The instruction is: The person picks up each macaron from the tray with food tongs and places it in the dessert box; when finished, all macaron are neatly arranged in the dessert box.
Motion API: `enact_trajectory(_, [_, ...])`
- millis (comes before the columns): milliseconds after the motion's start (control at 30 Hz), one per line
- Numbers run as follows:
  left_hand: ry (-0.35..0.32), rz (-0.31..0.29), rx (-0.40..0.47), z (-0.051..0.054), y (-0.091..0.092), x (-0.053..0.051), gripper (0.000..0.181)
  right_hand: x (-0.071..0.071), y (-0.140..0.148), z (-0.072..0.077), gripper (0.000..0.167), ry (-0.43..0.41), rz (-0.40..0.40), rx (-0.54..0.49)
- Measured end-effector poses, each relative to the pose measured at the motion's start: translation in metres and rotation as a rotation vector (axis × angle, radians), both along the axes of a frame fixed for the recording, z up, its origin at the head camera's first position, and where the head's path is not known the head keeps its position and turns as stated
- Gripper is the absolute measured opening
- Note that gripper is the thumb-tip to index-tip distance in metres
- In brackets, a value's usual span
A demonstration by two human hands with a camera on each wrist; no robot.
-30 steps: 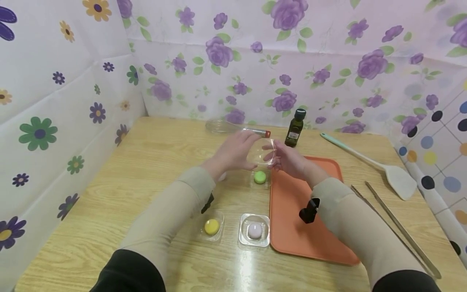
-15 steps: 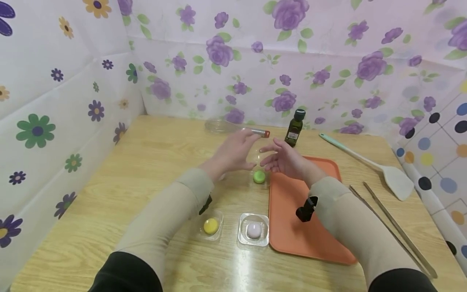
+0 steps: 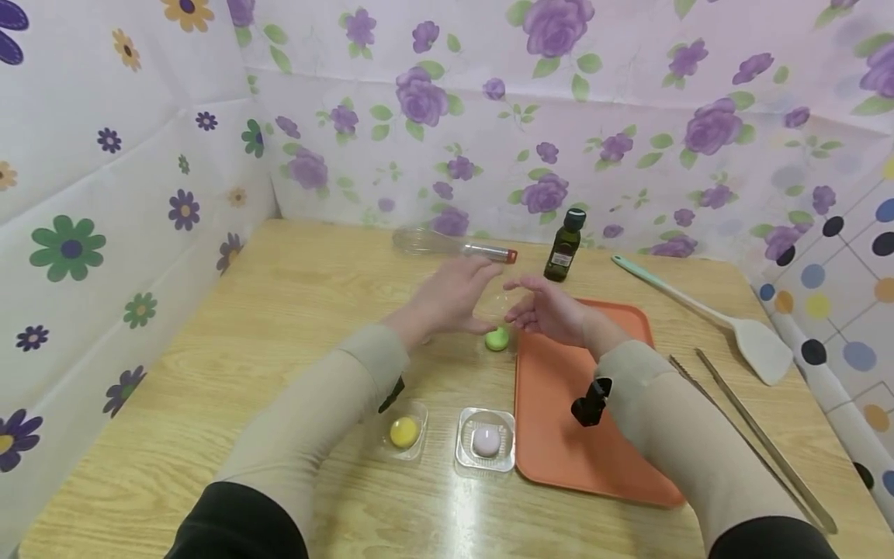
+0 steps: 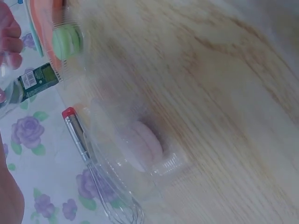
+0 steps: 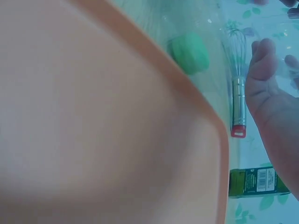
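Observation:
Both hands are raised over the middle of the table with a clear plastic lid (image 3: 499, 303) between them, faint against the wood. My left hand (image 3: 450, 295) grips its left side, thumb low and fingers above. On the other side my right hand (image 3: 552, 310) holds it between thumb and curled fingers; the right wrist view shows the clear plastic (image 5: 284, 35) by the thumb. Just below sits a green macaron (image 3: 497, 339) in a clear tray. A pink macaron (image 4: 142, 144) in clear packaging lies under my left wrist, mostly hidden in the head view.
Nearer me are a yellow macaron (image 3: 403, 432) and a lilac macaron (image 3: 486, 441), each in clear packaging. An orange tray (image 3: 594, 450) lies under my right arm. Behind are a whisk (image 3: 426, 242) and dark bottle (image 3: 564, 247); rightward, a spatula (image 3: 761, 349) and tongs (image 3: 768, 446).
The clear lid has turned between my hands and shows less plainly. My right fingers have shifted around its edge, and my left hand has dipped slightly. The macarons have stayed put.

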State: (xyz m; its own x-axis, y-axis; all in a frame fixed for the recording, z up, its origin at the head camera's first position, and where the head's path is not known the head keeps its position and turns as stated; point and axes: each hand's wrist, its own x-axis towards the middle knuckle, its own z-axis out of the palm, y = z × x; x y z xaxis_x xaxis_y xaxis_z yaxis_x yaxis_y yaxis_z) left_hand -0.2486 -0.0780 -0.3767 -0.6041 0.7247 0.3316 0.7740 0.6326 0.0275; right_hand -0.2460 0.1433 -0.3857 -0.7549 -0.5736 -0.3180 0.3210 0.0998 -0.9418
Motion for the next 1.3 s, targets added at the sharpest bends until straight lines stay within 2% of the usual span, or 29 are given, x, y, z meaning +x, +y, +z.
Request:
enact_trajectory(167, [-0.147, 0.049, -0.028, 0.004, 0.001, 0.002, 0.095, -0.002, 0.004, -0.005, 0.051, 0.087, -0.021, 0.063])
enact_trajectory(333, [-0.254, 0.082, -0.034, 0.003, 0.002, 0.001, 0.096, -0.001, 0.010, -0.009, 0.052, 0.207, 0.035, 0.103])
enact_trajectory(533, [-0.420, 0.123, 0.025, 0.002, 0.005, 0.000, 0.098, -0.002, 0.015, -0.014, 0.054, 0.396, 0.114, 0.192])
enact_trajectory(600, [-0.483, 0.126, 0.039, 0.002, 0.006, -0.001, 0.095, -0.003, 0.017, -0.016, 0.055, 0.446, 0.122, 0.217])
enact_trajectory(700, [-0.541, 0.108, 0.040, 0.001, 0.007, -0.004, 0.089, -0.002, 0.016, -0.016, 0.058, 0.520, 0.126, 0.255])
enact_trajectory(833, [-0.587, 0.088, 0.031, -0.002, 0.007, -0.006, 0.083, 0.001, 0.014, -0.014, 0.062, 0.610, 0.140, 0.307])
enact_trajectory(1000, [-0.633, 0.119, 0.017, -0.003, 0.008, -0.003, 0.084, 0.005, 0.014, -0.013, 0.064, 0.682, 0.150, 0.363])
enact_trajectory(1233, [-0.534, 0.122, -0.116, -0.008, 0.011, 0.000, 0.087, 0.012, 0.010, -0.014, 0.071, 0.786, 0.206, 0.518])
enact_trajectory(1300, [-0.530, 0.124, -0.141, -0.009, 0.012, 0.001, 0.087, 0.013, 0.010, -0.016, 0.072, 0.816, 0.211, 0.563])
